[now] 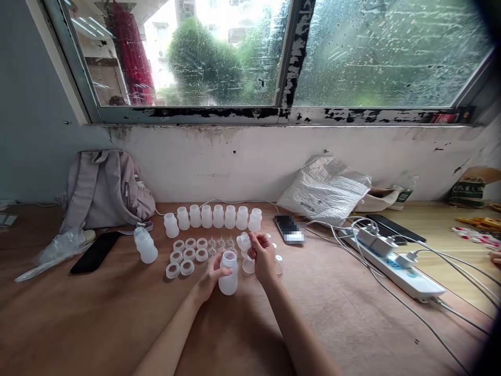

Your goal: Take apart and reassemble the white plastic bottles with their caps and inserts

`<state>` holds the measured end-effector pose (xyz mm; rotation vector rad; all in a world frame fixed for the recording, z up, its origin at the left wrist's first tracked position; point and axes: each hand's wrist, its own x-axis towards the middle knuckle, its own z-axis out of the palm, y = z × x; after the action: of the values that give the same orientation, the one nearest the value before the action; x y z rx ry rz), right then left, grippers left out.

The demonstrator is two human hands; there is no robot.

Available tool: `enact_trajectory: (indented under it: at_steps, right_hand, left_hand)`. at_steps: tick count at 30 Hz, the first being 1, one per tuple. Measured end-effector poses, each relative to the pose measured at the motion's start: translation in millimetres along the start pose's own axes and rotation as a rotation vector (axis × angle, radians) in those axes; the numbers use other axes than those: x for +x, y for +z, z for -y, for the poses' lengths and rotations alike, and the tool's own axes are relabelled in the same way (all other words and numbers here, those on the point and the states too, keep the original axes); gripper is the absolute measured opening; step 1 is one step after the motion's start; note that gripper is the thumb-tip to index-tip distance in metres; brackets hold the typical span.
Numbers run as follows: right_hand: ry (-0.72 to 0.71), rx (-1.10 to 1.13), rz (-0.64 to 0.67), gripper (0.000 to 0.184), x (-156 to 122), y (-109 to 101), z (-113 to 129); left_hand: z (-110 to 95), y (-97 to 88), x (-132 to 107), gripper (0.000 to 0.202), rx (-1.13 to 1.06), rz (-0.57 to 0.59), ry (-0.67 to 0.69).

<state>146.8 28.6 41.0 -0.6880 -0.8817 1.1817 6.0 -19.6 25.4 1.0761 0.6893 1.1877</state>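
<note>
In the left hand, one bottle

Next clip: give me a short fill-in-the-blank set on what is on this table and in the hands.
1. While the right hand holds a small clear part in its fingers, the left hand grips a white bottle that stands ___ on the table.
2. The grey backpack leans against the wall, to the ___ of the row of bottles.
3. Chargers are plugged into the white ___ on the table's right side.

Missing words: upright; left; power strip.
</note>
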Motion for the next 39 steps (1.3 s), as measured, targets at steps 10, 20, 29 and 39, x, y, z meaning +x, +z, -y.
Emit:
enact_trajectory:
  at_steps: [10,20,29,39]
  right_hand:
    - [0.007,-0.027,-0.057,0.025,2,-5,-3]
    - [-0.006,-0.151,-0.054,0.027,0,-2,-6]
    - [-0.198,-0.497,0.118,0.024,-10,6,-5]
    - [-0.216,-0.698,0.192,0.024,-13,10,-6]
  left_hand:
    - [-25,-7.8,-11,0.036,0.439,-0.098,0.079]
    - [-160,-79.6,8,0.038,1.714,-0.388,-0.008]
    - [-165,-140.4,27,0.048,1.972,-0.436,-0.389]
    - [-154,-146.9,41,0.043,2.015,-0.371,-0.512]
